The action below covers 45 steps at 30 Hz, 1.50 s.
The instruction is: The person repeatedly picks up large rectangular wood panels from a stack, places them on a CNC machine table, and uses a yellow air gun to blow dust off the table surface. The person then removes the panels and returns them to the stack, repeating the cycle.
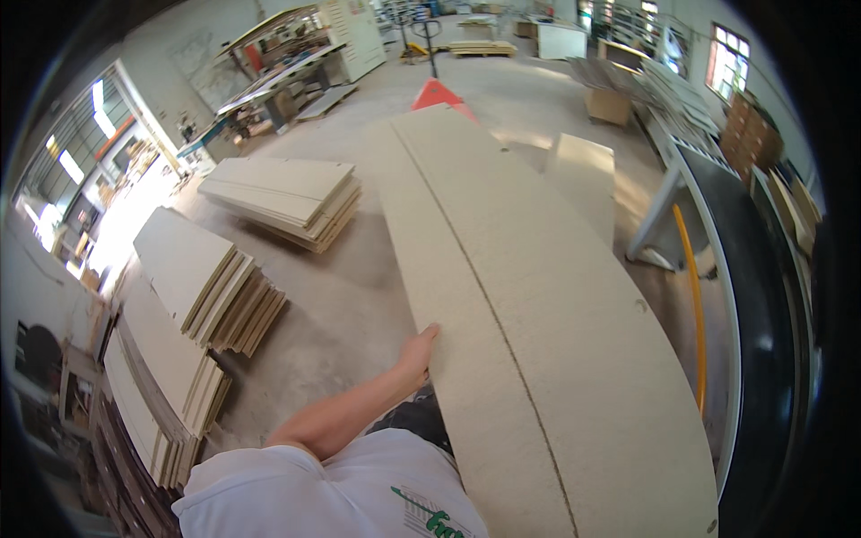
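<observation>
A long pale wooden panel (529,296) stretches from below my chest toward the far side of the room. A dark groove runs along its length, and small holes or notches show near its edges. My left hand (420,354) is closed on the panel's left edge, with the thumb at the top and the other fingers mostly hidden beneath. My right hand does not show. Whether the panel rests on anything under it cannot be made out.
Stacks of similar boards lie to the left: a far stack (273,188), a middle stack (184,260) and a near stack (161,350). A black-topped conveyor or bench (762,341) stands at right, beside a yellow bar (691,296). Beyond the panel is a red pallet jack (438,94).
</observation>
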Each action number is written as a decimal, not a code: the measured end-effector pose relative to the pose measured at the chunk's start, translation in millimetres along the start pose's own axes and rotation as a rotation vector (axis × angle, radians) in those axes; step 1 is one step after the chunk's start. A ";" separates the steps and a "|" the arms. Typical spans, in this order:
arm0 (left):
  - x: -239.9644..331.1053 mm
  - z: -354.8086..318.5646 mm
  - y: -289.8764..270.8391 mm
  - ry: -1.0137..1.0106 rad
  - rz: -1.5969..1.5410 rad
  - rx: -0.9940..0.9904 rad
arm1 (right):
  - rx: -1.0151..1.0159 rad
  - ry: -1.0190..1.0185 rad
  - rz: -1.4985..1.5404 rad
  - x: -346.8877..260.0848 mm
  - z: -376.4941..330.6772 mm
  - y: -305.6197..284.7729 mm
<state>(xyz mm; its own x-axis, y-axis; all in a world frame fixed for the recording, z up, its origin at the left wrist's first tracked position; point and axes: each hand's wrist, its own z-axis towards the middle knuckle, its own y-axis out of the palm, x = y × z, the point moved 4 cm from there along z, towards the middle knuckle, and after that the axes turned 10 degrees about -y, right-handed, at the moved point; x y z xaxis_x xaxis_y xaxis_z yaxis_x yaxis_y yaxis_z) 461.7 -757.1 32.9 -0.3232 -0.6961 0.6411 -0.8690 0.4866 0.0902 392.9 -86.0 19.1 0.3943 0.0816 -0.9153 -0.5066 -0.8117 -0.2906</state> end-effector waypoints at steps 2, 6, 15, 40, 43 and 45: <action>24.9 37.6 -50.8 -0.014 -0.010 0.089 | -0.044 -0.015 -0.012 -18.3 -5.6 52.3; 67.5 106.4 -146.0 -0.065 -0.092 0.177 | -0.094 -0.045 -0.051 -63.1 -15.8 152.8; 166.2 246.5 -264.4 -0.050 -0.502 0.352 | -0.327 -0.130 -0.094 -178.7 -49.7 437.1; 411.1 467.5 -402.5 0.077 -0.349 0.353 | -1.390 0.088 -0.151 -95.7 -583.5 1328.6; 478.2 496.1 -460.3 0.192 -0.284 0.410 | -1.415 0.122 -0.105 -111.7 -653.1 1391.7; 509.3 520.6 -489.5 0.211 -0.292 0.452 | -1.447 0.106 -0.076 -118.8 -689.3 1431.7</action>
<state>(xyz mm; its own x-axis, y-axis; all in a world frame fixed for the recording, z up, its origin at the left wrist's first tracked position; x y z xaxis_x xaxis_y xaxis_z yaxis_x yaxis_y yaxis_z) 527.3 -1624.7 -81.4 -0.0040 -0.6247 0.7809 -0.9997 -0.0160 -0.0180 149.2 -1656.5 -96.1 0.4707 0.1598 -0.8677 0.6943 -0.6739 0.2525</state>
